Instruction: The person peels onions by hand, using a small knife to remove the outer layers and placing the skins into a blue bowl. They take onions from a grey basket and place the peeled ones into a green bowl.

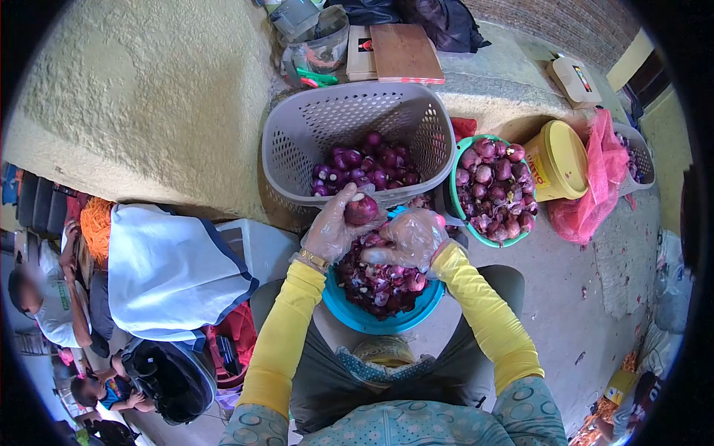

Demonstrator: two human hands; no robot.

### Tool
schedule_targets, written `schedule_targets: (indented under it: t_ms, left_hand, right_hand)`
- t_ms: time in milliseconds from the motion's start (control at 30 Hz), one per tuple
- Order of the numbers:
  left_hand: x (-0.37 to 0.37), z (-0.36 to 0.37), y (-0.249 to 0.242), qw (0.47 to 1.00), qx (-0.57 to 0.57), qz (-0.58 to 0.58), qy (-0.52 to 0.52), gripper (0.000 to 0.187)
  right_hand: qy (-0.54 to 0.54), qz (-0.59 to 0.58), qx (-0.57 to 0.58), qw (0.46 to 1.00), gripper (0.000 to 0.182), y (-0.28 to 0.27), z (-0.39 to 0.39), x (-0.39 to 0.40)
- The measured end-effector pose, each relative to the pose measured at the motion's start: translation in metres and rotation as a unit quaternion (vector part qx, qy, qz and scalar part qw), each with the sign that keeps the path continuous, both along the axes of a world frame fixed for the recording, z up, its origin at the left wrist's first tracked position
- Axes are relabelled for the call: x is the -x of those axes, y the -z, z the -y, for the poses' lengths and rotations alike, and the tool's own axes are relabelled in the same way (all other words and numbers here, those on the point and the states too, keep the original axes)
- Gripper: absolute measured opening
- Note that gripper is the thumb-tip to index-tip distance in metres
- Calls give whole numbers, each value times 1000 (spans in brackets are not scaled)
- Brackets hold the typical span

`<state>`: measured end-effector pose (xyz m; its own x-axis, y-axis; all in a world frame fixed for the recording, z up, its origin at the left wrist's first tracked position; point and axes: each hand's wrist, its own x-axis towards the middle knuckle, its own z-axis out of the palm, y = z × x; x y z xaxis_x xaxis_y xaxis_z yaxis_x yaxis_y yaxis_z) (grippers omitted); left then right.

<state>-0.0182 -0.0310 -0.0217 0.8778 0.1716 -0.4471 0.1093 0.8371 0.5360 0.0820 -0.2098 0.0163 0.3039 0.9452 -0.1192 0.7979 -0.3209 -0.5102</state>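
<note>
My left hand (329,229), in a clear plastic glove, grips a red onion (362,211) between thumb and fingers. Close beside it, my right hand (413,238), also gloved, has its fingers curled; whatever it holds is hidden. Both hands are over a blue basin (394,325) filled with red onion skins (378,288). Just beyond the hands stands a grey perforated basket (297,139) with smooth, peeled red onions (368,165) at its bottom. To the right, a green tub (455,195) is heaped with unpeeled red onions (494,189).
A yellow bucket (563,160) and a pink mesh sack (599,178) stand right of the tub. Boards (407,53) and a clear container (320,52) lie on the ledge behind. A white cloth (171,264) lies at left. Other people (67,320) sit at far left and lower right.
</note>
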Motion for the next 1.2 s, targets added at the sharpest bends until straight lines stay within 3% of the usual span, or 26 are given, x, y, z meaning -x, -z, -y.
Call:
schedule_targets:
  t_ms: [200,267,367,733,833,900,1033,1200]
  left_hand:
    - [-1,1,5,999,-37,11,-8,37]
    - [1,3,3,999,-46,9,-1,35]
    - [1,4,2,998,-62,4,7,32]
    - [1,7,0,996,-82,10,27,36]
    - [1,8,-4,995,-93,9,33,27]
    - [1,7,0,994,-99,28,44,39]
    - [0,6,6,991,-119,24,49,40]
    - [0,7,3,994,-97,15,38,39]
  right_hand:
    - [18,1,-7,1000,62,3,2,-4]
    - [120,-39,-64,990,60,-2,3,-2]
    - [190,-77,-90,975,59,-15,4,-3]
    - [174,-52,-127,975,65,6,3,-6]
    - [165,-47,-126,977,63,6,3,-6]
    - [167,-79,-146,972,65,0,3,-3]
    - [158,-64,-84,982,62,3,4,-6]
    - [164,3,-154,974,57,11,2,-2]
